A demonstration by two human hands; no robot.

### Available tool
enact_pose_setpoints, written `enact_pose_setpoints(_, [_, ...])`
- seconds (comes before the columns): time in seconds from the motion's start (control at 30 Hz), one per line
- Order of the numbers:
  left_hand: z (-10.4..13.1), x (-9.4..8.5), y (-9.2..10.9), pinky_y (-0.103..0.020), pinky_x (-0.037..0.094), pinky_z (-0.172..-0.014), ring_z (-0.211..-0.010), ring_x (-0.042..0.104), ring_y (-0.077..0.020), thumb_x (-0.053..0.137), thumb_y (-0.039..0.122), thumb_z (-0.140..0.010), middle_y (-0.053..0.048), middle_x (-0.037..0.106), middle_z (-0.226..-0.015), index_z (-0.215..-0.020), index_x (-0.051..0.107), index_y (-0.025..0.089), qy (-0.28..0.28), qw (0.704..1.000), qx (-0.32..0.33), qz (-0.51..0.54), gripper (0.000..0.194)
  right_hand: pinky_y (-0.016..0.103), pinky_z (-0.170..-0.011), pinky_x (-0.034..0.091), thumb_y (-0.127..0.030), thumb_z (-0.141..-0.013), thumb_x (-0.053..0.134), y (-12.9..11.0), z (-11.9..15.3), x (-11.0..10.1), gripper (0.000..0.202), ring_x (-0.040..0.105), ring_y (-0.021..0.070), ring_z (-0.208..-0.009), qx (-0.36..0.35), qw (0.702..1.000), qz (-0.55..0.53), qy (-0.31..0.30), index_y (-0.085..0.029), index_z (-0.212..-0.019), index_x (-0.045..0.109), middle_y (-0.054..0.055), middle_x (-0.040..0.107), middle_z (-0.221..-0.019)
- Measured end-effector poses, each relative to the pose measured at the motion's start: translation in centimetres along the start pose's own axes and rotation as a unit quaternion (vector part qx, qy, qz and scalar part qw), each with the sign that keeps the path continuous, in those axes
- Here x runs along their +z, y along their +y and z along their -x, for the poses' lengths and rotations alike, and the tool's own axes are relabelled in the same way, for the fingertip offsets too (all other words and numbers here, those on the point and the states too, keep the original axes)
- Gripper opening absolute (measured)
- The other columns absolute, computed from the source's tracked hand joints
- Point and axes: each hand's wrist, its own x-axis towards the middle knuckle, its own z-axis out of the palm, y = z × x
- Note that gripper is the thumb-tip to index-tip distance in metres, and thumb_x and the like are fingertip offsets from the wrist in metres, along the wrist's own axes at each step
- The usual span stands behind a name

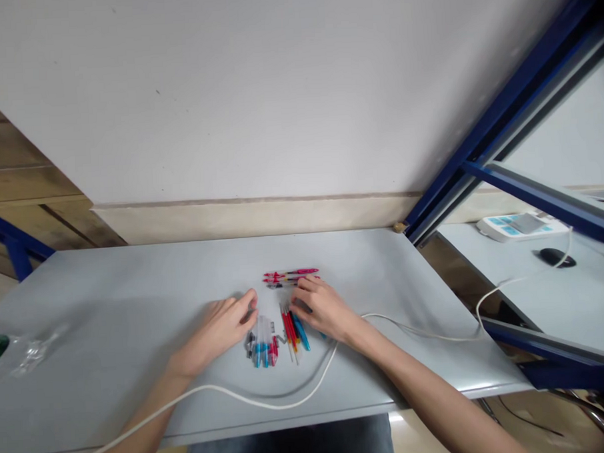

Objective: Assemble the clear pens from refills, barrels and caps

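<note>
Lying together, slim red refills (289, 326), blue barrel (301, 332); both hands' fingers (308, 284) curled, grip unclear.

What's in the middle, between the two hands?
Between the left hand and the right hand lie clear tubes, small bits and thin red sticks. The head view shows it.

Seen on my remote head-camera feed, a bare left hand (223, 325), thumb and index finger curved apart, is just beside clear plastic pen barrels with blue ends (262, 332) on a pale grey tabletop (134, 280). From the barrels, slim red refill tubes (289, 328) lie at three o'clock, near the bare right hand (321, 307), its grip unclear to me; slender red pens (304, 272) lie at one o'clock, a slack white cable (277, 408) at six.
</note>
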Motion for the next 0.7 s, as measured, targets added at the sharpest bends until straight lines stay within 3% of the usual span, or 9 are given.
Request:
enact_pose_setpoints(0.17, [-0.9, 0.7, -0.7, -0.026, 0.032, -0.054, -0.052, 0.057, -0.016, 0.047, 0.023, -0.093, 0.003, 0.061, -0.065, -0.102, 0.056, 0.024, 0.048, 0.997, 0.063, -0.01, 0.013, 0.035, -0.081, 0.045, -0.03, -0.096, 0.062, -0.6, 0.1, -0.3, 0.016, 0.054, 0.022, -0.085, 0.01, 1.0, 0.001, -0.02, -0.018, -0.085, 0.062, 0.006, 0.06, -0.088])
enact_pose_setpoints(0.37, [-4.0, -1.0, -1.4, -0.024, 0.034, -0.051, -0.048, 0.058, -0.015, 0.051, 0.021, -0.091, 0.007, 0.06, -0.057, -0.118, 0.061, 0.027, 0.085, 0.993, 0.083, -0.008, 0.03, 0.033, -0.08, 0.044, -0.025, -0.098, 0.057, -0.3, 0.1, -0.8, 0.015, 0.053, 0.0211, -0.085, 0.054, 0.998, -0.038, 0.009, -0.019, -0.085, 0.061, 0.005, 0.06, -0.085])
enact_pose_setpoints(0.47, [-5.2, -1.3, -1.2, -0.025, 0.044, -0.061, -0.061, 0.067, -0.0157, 0.054, 0.026, -0.095, 0.003, 0.07, -0.071, -0.119, 0.064, 0.026, 0.168, 0.982, 0.084, 0.012, 0.026, 0.03, -0.077, 0.043, -0.025, -0.094, 0.063, -0.6, 0.2, -0.7, 0.012, 0.054, 0.0189, -0.081, 0.068, 0.995, -0.074, -0.012, -0.019, -0.083, 0.062, 0.003, 0.06, -0.082])
enact_pose_setpoints(0.57, [-5.6, -0.5, -0.7, -0.027, 0.049, -0.073, -0.075, 0.07, -0.0167, 0.053, 0.023, -0.099, -0.003, 0.075, -0.089, -0.108, 0.068, 0.02, 0.28, 0.949, 0.14, 0.022, 0.018, 0.029, -0.074, 0.042, -0.027, -0.089, 0.069, -1.0, 0.2, -0.3, 0.011, 0.054, 0.0186, -0.081, 0.08, 0.993, -0.076, -0.028, -0.02, -0.084, 0.063, 0.002, 0.062, -0.083])
enact_pose_setpoints(0.7, [-5.2, 0.7, -0.2, -0.032, 0.051, -0.081, -0.086, 0.071, -0.0181, 0.052, 0.013, -0.098, -0.006, 0.076, -0.099, -0.114, 0.065, 0.018, 0.344, 0.912, 0.223, 0.018, 0.021, 0.028, -0.07, 0.039, -0.023, -0.084, 0.072, -1.6, -0.3, 0.2, 0.013, 0.053, 0.0187, -0.079, 0.108, 0.992, -0.045, -0.044, -0.019, -0.081, 0.06, 0.003, 0.063, -0.082])
